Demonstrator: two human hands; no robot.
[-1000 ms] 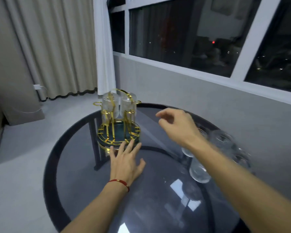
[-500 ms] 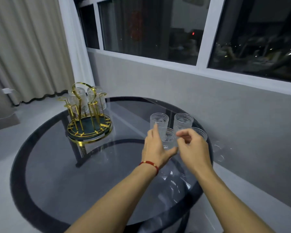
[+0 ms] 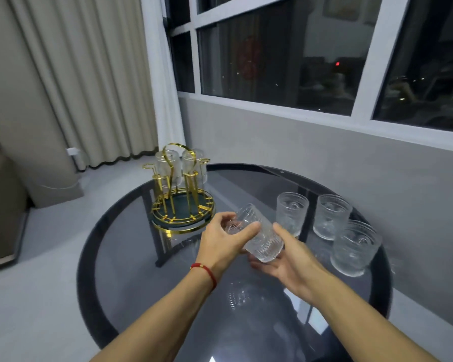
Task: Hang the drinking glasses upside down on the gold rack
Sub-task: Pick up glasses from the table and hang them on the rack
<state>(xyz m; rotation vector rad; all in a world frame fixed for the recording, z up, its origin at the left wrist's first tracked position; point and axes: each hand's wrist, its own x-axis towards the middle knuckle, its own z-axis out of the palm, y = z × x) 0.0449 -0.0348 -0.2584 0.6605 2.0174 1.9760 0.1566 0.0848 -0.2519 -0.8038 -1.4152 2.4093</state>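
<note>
A clear patterned drinking glass is tilted on its side above the table, held between both hands. My left hand grips its upper end; my right hand cups its lower end from underneath. The gold rack stands on a round gold-rimmed base at the table's far left, just beyond my left hand. Two glasses hang upside down on its far pegs. Three more glasses stand upright at the right: one, another, and the nearest.
The round dark glass table stands close to a grey wall under a window. Curtains hang at the back left. A sofa arm sits at the left edge. Grey floor surrounds the table.
Both hands took one glass from the group at the right, lifted it off the table and tipped it sideways, carrying it left toward the rack. The camera view shifted.
</note>
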